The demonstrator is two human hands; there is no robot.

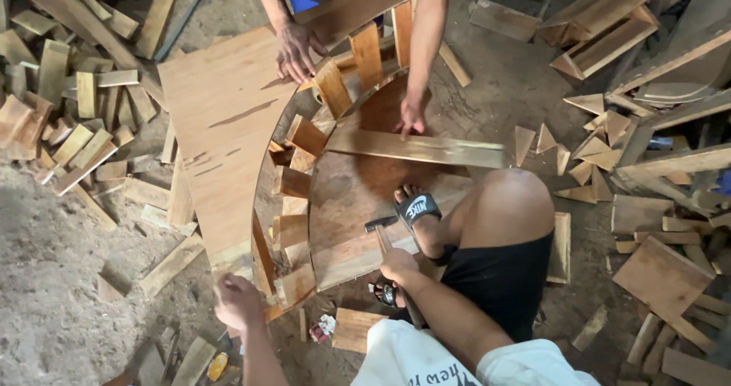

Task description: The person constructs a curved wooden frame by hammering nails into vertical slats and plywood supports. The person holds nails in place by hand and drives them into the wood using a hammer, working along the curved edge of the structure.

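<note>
Right hand: my right hand [399, 266] is wrapped shut round the handle of a hammer [390, 241], whose dark head sits just above my fist, over the inner plank.
Left hand: my left hand [237, 301] rests at the lower end of the curved wooden frame [293, 237]; I think the fingers are curled against its edge, but from this angle I cannot tell whether they grip it or only press.
Work piece: the frame is an arc of short wooden blocks [306, 136] set between a wide plywood sheet [225, 127] and an inner curve, lying on the dirt floor [53, 279].
Key relation: the hammer's handle runs up and slightly left from my fist, so the head points at the blocks just left of it; the right hand is the nearer one to them.
Foot: my sandalled foot [415, 207] stands on the inner board, just right of the hammer head.
Other person: a co-worker's two hands [295, 51] press on the far end of the arc.
Surroundings: offcuts [68, 119] lie scattered all round.
</note>
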